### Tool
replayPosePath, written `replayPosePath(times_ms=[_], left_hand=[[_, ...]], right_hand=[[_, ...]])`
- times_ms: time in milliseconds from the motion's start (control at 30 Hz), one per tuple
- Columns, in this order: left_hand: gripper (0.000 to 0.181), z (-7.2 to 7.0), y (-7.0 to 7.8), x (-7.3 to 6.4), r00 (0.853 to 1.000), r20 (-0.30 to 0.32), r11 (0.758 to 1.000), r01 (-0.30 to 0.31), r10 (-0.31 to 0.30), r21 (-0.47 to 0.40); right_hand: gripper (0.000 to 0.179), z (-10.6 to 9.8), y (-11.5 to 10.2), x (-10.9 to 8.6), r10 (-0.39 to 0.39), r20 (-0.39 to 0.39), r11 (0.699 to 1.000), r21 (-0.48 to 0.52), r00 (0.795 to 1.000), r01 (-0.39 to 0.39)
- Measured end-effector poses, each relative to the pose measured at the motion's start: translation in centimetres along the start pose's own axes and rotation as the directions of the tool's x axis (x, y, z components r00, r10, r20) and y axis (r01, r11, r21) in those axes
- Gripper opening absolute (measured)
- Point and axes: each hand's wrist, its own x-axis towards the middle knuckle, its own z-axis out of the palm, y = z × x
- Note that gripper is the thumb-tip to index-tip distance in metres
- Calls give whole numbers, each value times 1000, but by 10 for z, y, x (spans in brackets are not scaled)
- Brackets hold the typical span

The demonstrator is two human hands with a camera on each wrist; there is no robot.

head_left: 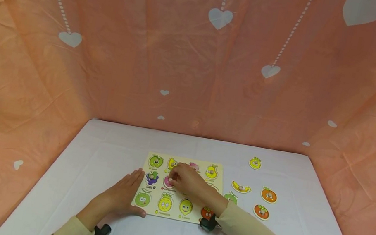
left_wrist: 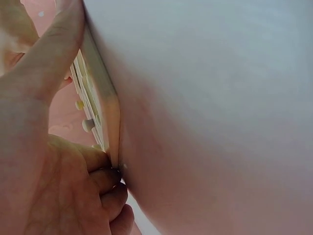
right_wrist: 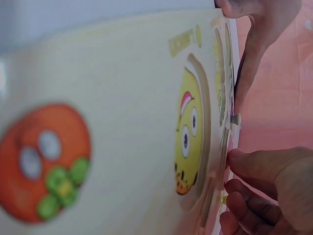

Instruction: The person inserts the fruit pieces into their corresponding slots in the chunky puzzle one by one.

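Observation:
A cream fruit puzzle board (head_left: pixel 194 219) lies on the white table. My right hand (head_left: pixel 192 181) reaches over it, thumb and fingertips pinching the pink strawberry piece (head_left: pixel 167 183) at its spot in the middle row; the fingers cover part of it. Beside that spot sits the grape piece (head_left: pixel 151 179) with its knob. My left hand (head_left: pixel 123 194) rests against the board's left side, fingers extended along the edge and thumb at the front corner. In the right wrist view, the lemon recess (right_wrist: pixel 188 132) and tomato picture (right_wrist: pixel 49 161) show on the board.
Right of the board lie a banana piece (head_left: pixel 241 187), an orange piece (head_left: pixel 268 195), a tomato piece (head_left: pixel 261 211) and a yellow fruit piece (head_left: pixel 255 163). A green melon piece (head_left: pixel 230 198) is partly behind my right arm. Pink cloth walls (head_left: pixel 203 74) enclose the table.

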Motion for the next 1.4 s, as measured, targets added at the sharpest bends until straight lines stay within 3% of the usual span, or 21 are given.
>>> replayPosePath(times_ms=[700, 1167, 1400], left_hand=[[132, 1, 1, -1, 1000, -6, 1000, -9, 9, 1], [133, -1, 0, 0, 1000, -4, 1000, -10, 10, -15], [133, 1, -2, 1, 1000, -2, 1000, -23, 23, -2]], right_hand=[[6, 1, -2, -1, -28, 3, 999, -34, 1000, 28], [9, -3, 1, -8, 43, 34, 992, 116, 999, -46], [15, -6, 9, -14, 28, 9, 996, 87, 1000, -28]])
